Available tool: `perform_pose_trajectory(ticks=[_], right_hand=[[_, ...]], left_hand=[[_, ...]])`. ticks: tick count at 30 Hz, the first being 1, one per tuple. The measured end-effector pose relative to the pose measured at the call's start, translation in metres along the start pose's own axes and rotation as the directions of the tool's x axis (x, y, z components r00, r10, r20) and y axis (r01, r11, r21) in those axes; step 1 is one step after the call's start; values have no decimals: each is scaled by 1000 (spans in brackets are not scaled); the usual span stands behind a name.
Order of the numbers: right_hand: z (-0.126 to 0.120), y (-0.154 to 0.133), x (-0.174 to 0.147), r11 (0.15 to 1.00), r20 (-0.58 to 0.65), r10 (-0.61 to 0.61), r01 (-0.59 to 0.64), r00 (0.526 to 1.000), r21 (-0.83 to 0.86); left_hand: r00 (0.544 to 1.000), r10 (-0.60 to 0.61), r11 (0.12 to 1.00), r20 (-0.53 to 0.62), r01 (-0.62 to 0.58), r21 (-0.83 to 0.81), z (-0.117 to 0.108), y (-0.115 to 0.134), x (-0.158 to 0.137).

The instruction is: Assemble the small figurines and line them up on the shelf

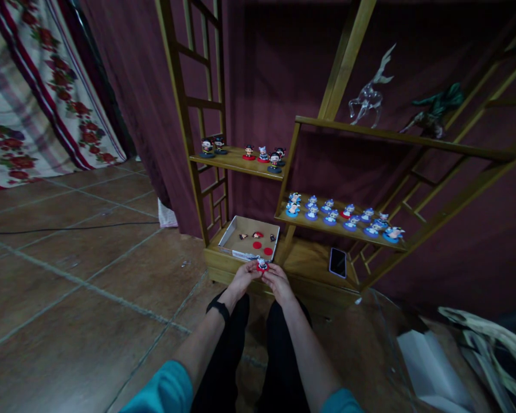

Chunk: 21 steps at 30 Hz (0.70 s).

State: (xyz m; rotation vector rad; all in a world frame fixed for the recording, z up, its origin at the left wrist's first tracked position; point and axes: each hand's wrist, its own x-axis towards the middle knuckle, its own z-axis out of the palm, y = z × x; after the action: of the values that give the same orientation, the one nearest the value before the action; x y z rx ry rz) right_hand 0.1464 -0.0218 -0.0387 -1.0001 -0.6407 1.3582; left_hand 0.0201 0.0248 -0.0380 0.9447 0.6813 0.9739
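Observation:
Between my two hands is a small figurine with a white and grey body on a red round base. My left hand has its fingers closed on the left side of it, and my right hand pinches it from the right. Just beyond the hands, a shallow cardboard box sits on the bottom shelf. Inside it lie a red figurine part, a red disc, another red disc and a few small dark pieces.
Several dark-haired figurines stand on the upper left shelf. Blue and white figurines line the middle shelf. A phone lies on the bottom right. A glass deer and a green figure stand higher up. A white box is on the floor.

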Motion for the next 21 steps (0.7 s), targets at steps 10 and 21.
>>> perform_pose_trajectory(ticks=[10, 21], right_hand=[[-6, 0, -2, 1000, 14, 22, -22, 1000, 0], [-8, -4, -19, 996, 93, 52, -58, 994, 71]], left_hand=[[996, 26, 999, -82, -22, 41, 6, -5, 0], [993, 74, 997, -92, -74, 2, 15, -1, -14]])
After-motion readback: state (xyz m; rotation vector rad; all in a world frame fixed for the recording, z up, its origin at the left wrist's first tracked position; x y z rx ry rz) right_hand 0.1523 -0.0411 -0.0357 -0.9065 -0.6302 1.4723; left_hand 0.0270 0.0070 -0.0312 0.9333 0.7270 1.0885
